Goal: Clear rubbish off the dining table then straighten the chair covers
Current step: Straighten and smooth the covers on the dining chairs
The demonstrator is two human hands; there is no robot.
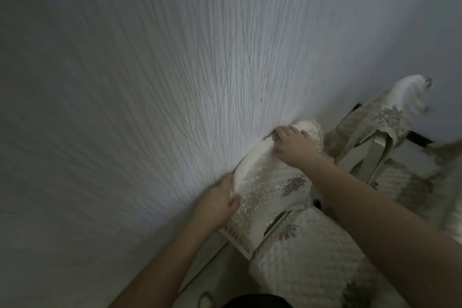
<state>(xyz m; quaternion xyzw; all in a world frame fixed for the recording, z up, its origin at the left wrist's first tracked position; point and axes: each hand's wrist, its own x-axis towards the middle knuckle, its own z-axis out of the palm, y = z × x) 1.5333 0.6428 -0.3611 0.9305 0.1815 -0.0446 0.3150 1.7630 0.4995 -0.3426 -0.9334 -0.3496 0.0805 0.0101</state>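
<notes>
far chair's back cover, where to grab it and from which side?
Judging by its pose, take the far chair's back cover at the two top corners, coming from above on the seat side. The wall stands close behind it. The left hand and right hand grip the near cover that way.

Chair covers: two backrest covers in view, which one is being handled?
The near backrest cover, by the textured wall: left hand grips its side edge, right hand its top. The far backrest cover, upper right, is untouched.
</notes>
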